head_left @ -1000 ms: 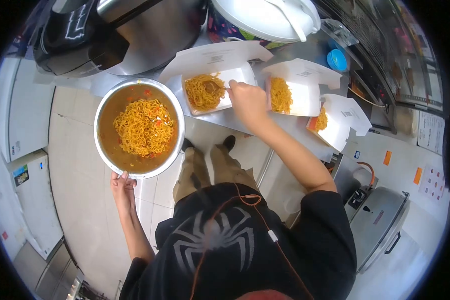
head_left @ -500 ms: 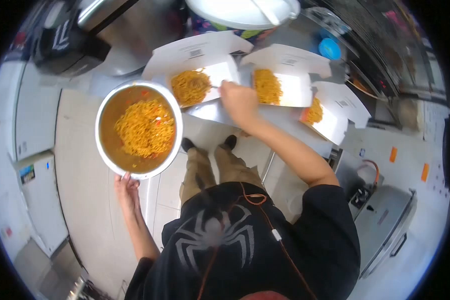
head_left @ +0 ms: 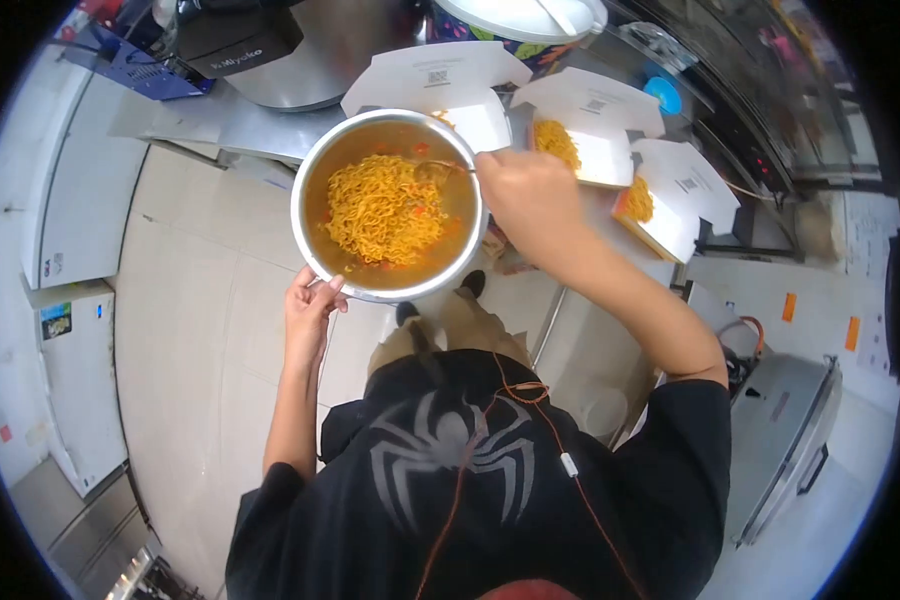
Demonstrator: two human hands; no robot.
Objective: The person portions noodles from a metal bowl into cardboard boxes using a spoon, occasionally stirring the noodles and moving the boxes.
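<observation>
My left hand (head_left: 315,303) grips the near rim of a steel mixing bowl (head_left: 457,245), thumb over the edge, holding it above the floor at the counter's edge. Yellow noodles (head_left: 380,210) with red bits fill the bowl's middle. My right hand (head_left: 530,195) is closed around the handle of a spoon (head_left: 433,173), whose head is inside the bowl at the right of the noodles. Behind the bowl stands an open white takeaway box (head_left: 485,125), partly hidden by it. Two more open boxes, a middle box (head_left: 602,158) and a right box (head_left: 670,228), hold noodle portions.
On the steel counter (head_left: 255,128) stand a large steel cooker (head_left: 335,55) and a patterned pot with a white lid (head_left: 505,15). A small blue cup (head_left: 662,96) lies behind the boxes. White cabinets (head_left: 85,210) line the left; tiled floor (head_left: 210,330) lies below.
The bowl and my left hand have moved right and up in view, now overlapping the left box. My right hand has brought the spoon from that box into the bowl.
</observation>
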